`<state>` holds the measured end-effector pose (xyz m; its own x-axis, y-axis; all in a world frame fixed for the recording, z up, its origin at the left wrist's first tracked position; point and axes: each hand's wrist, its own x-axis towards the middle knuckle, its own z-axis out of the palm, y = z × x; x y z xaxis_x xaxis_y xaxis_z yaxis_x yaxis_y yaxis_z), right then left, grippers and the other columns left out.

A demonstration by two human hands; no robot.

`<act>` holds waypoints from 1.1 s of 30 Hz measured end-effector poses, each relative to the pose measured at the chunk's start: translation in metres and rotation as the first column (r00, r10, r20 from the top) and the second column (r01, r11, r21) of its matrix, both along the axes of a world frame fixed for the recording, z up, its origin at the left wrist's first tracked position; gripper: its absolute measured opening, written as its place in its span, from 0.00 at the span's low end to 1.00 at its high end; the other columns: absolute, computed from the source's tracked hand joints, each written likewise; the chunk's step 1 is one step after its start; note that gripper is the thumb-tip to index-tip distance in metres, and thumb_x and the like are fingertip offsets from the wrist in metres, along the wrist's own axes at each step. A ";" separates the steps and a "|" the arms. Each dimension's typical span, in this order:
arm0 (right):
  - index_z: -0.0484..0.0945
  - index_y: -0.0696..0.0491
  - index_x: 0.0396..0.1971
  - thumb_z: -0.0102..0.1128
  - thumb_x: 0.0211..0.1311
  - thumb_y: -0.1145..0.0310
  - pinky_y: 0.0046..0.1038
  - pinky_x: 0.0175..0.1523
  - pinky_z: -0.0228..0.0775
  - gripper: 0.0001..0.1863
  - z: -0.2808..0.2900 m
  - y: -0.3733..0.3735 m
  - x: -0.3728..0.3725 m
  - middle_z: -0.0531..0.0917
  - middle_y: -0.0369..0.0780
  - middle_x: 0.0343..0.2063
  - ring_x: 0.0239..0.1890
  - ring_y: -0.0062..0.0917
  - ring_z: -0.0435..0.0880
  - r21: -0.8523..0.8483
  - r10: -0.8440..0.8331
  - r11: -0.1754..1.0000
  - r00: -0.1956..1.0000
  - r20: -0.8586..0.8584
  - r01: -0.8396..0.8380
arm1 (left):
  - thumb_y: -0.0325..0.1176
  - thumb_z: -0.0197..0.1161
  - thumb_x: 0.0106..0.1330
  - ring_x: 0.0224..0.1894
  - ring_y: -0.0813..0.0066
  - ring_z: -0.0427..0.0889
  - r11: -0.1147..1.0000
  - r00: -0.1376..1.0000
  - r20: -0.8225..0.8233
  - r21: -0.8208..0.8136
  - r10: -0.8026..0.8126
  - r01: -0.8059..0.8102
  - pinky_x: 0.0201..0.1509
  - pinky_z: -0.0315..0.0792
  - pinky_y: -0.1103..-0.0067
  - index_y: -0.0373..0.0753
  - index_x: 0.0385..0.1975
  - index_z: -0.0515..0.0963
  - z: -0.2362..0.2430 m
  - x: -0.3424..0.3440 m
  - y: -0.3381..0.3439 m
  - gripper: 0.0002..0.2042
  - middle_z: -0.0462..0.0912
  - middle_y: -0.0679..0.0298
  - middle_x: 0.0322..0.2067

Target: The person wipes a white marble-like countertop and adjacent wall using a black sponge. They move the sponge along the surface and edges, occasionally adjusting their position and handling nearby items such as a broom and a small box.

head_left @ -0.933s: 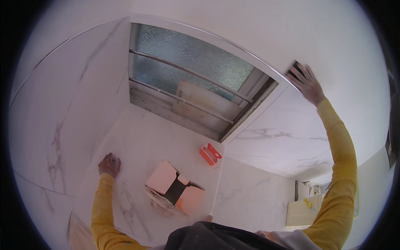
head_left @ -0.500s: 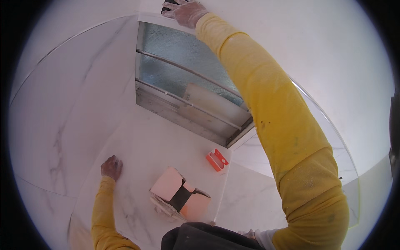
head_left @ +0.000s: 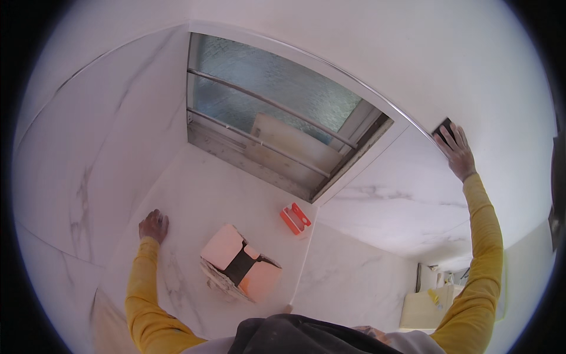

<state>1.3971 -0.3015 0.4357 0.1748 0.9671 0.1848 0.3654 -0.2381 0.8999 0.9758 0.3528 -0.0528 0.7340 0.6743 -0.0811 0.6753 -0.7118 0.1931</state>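
At the upper right, my right hand (head_left: 458, 154) presses a black sanding block (head_left: 442, 127) flat on the white painted surface (head_left: 489, 76), just above the shiny trim strip. Its dusty fingers spread over the block. My left hand (head_left: 154, 226) rests on the white marble-patterned ledge (head_left: 194, 189) at the left, fingers a little apart and holding nothing. Right of it on the ledge lies a pale orange boxy thing (head_left: 262, 281) with a dark middle and a crusty side; I cannot make out its kind. A small red and white case (head_left: 295, 219) sits farther off.
Ahead is a recessed window (head_left: 259, 76) with frosted glass and metal bars (head_left: 271, 106). A pale panel (head_left: 295, 141) leans behind the bars. Marble-patterned panels (head_left: 100, 147) flank the window. At the lower right stands a cream container (head_left: 421, 310) with a yellow item (head_left: 435, 297) at it.
My right hand has swept the sanding block from above the window to the far right along the white surface. The left hand keeps its place on the ledge; the view has shifted slightly.
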 end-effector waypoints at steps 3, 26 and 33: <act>0.74 0.43 0.63 0.56 0.53 0.80 0.50 0.75 0.55 0.34 0.005 0.022 0.003 0.69 0.38 0.67 0.71 0.42 0.62 -0.041 0.010 0.999 1.000 0.022 -0.009 | 0.50 0.49 0.74 0.48 0.58 0.82 0.998 0.998 0.062 0.054 0.019 -0.022 0.54 0.75 0.65 0.41 0.49 0.74 -0.007 -0.001 0.002 0.19 0.82 0.60 0.49; 0.70 0.38 0.66 0.45 0.70 0.72 0.39 0.78 0.47 0.26 -0.007 0.441 -0.013 0.66 0.32 0.70 0.74 0.31 0.59 0.036 0.319 0.946 0.945 0.066 -0.322 | 0.45 0.55 0.70 0.46 0.54 0.82 0.995 0.986 0.162 -0.099 0.041 -0.025 0.55 0.71 0.60 0.40 0.43 0.75 0.008 -0.009 0.005 0.15 0.83 0.57 0.43; 0.73 0.42 0.64 0.55 0.53 0.83 0.47 0.77 0.53 0.36 -0.003 0.064 -0.003 0.69 0.37 0.68 0.72 0.40 0.62 0.043 -0.058 0.997 0.998 -0.010 0.059 | 0.49 0.50 0.72 0.52 0.57 0.81 0.996 0.990 0.108 -0.022 0.092 -0.090 0.59 0.70 0.62 0.41 0.50 0.75 0.002 -0.002 -0.002 0.19 0.81 0.59 0.49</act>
